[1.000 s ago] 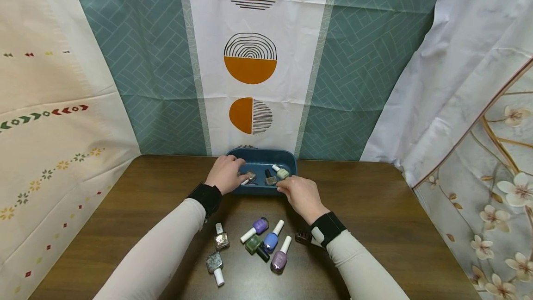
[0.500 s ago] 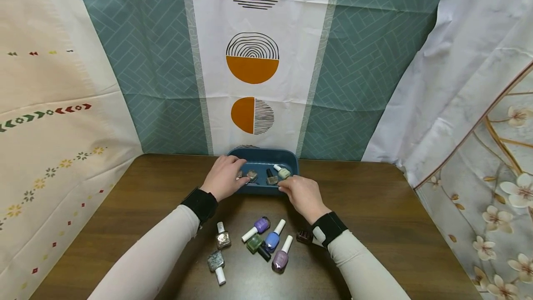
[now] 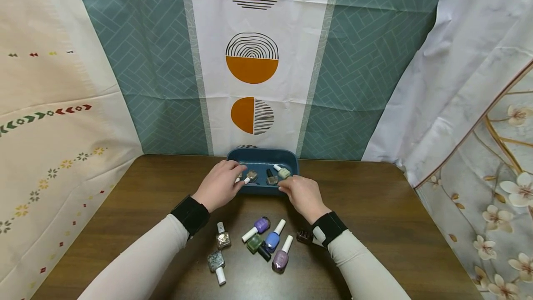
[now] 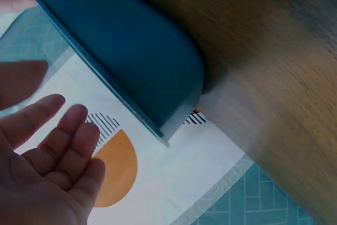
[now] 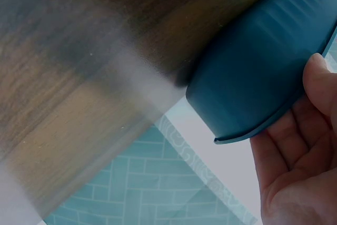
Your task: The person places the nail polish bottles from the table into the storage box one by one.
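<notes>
A dark blue tray [image 3: 262,155] stands at the back of the wooden table [image 3: 374,226]. It holds a glitter nail polish bottle [image 3: 251,176], a dark-capped bottle [image 3: 271,178] and a pale green bottle [image 3: 283,172]. My left hand [image 3: 220,184] hovers at the tray's front left corner. In the left wrist view this left hand [image 4: 47,156] has loosely spread fingers and holds nothing. My right hand [image 3: 301,192] holds the tray's front right rim. In the right wrist view the right hand [image 5: 300,151] has its thumb on the tray's outer wall [image 5: 253,77].
Several nail polish bottles lie on the table between my forearms: gold glitter [image 3: 222,239], silver glitter [image 3: 216,263], purple [image 3: 260,225], blue [image 3: 271,240], green [image 3: 254,243], lilac [image 3: 281,258] and dark red [image 3: 304,236]. Patterned curtains hang close behind and beside the table.
My left hand has drawn back from inside the tray toward me, leaving the glitter bottle lying in the tray. The right hand has stayed on the rim.
</notes>
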{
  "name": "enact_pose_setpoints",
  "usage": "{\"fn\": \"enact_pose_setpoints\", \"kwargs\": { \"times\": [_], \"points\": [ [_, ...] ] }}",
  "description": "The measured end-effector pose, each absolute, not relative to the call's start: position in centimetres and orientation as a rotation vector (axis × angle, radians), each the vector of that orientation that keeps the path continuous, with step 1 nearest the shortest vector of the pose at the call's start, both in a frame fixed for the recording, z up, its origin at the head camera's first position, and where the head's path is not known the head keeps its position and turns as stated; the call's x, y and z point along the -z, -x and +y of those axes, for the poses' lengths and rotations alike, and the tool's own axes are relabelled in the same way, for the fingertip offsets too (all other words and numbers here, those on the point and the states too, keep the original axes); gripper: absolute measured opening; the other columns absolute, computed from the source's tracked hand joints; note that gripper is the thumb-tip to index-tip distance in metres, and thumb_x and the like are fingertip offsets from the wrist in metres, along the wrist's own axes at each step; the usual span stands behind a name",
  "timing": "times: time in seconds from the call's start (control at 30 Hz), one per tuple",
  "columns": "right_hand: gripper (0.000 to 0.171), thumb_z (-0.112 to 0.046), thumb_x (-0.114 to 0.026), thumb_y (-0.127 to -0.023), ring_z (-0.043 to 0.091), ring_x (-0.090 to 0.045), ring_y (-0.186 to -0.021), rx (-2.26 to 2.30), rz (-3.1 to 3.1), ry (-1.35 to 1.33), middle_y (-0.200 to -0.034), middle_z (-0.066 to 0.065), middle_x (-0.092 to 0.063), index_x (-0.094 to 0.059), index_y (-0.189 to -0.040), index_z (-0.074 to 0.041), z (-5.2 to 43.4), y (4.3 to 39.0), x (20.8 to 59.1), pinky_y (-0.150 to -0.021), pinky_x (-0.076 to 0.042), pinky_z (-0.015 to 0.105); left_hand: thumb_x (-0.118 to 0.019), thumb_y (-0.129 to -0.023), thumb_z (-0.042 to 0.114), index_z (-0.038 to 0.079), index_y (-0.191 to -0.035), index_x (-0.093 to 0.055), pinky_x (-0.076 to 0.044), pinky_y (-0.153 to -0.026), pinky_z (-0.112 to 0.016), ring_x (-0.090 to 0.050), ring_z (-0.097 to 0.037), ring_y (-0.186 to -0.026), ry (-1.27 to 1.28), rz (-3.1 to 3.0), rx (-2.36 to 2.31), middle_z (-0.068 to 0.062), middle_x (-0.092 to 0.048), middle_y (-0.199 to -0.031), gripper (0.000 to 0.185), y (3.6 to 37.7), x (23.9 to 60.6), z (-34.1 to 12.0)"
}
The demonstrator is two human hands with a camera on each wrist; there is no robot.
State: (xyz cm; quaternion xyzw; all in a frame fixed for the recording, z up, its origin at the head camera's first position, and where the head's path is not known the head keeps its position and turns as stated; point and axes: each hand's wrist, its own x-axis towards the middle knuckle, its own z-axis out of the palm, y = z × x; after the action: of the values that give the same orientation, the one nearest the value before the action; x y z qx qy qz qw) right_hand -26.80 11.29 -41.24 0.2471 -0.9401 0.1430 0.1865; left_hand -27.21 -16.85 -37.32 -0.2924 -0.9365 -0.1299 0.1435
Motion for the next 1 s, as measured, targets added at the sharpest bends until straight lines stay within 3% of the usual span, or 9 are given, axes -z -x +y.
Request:
{"fn": "enact_pose_setpoints", "kwargs": {
  "times": [0.27, 0.6, 1.0],
  "points": [
    [0.008, -0.017, -0.084, -0.099, 0.021, -0.075, -0.086, -0.402, -2.660, -0.685, -0.093, 0.000, -0.079, -0.088, -0.106, -0.017, 11.3, 26.7, 41.3, -0.069, -0.061, 0.043, -0.084, -0.097, 0.001, 0.004, -0.131, -0.078, -0.057, -0.098, -0.045, -0.067, -0.030, -0.106, 0.952, -2.629, 0.354, -0.011, -0.075, -0.118, 0.034, 26.1, 37.1, -17.0],
    [0.009, -0.016, -0.084, -0.099, 0.022, -0.075, -0.086, -0.404, -2.654, -0.692, -0.094, 0.001, -0.080, -0.088, -0.107, -0.016, 11.3, 26.9, 41.2, -0.069, -0.061, 0.044, -0.085, -0.096, 0.001, 0.008, -0.126, -0.080, -0.057, -0.100, -0.046, -0.067, -0.028, -0.107, 1.086, -2.640, 0.289, -0.010, -0.074, -0.124, 0.031, 25.0, 37.1, -18.0],
    [0.011, -0.018, -0.084, -0.100, 0.021, -0.076, -0.089, -0.395, -2.675, -0.688, -0.097, 0.000, -0.081, -0.088, -0.110, -0.016, 11.3, 26.9, 41.2, -0.072, -0.062, 0.043, -0.082, -0.100, 0.003, 0.009, -0.124, -0.081, -0.058, -0.096, -0.043, -0.064, -0.023, -0.104, 1.144, -2.706, 0.329, -0.004, -0.075, -0.116, 0.025, 23.2, 37.6, -19.7]
  ]
}}
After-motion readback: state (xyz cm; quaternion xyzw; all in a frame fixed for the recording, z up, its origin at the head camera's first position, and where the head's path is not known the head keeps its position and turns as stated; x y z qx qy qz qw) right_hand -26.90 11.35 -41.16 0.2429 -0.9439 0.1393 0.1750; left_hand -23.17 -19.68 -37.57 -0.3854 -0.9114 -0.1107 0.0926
